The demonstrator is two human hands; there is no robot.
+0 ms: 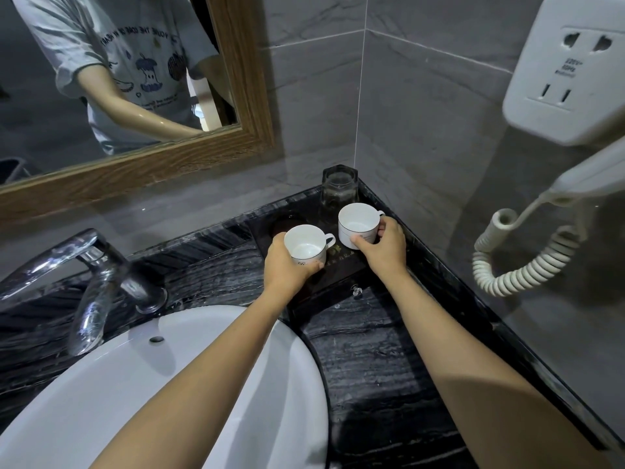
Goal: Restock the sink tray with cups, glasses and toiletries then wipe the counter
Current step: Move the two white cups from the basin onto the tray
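Note:
A dark tray box (pixel 341 269) sits in the counter's back right corner. My left hand (pixel 284 265) grips a white cup (pixel 306 243) over the tray's left side, handle pointing right. A second white cup (pixel 358 225) is held by my right hand (pixel 385 247) over the tray's right side. Both cups are upright and look empty. Behind them, an upturned clear glass (pixel 339 191) stands at the tray's back right. A round dark recess (pixel 287 222) shows at the tray's back left.
A white basin (pixel 135 384) and chrome tap (pixel 98 282) lie to the left on the black marble counter (pixel 365 360). A wall hairdryer unit (pixel 568 79) with a coiled cord (pixel 517 262) hangs at the right. A wood-framed mirror (pixel 142 164) is behind.

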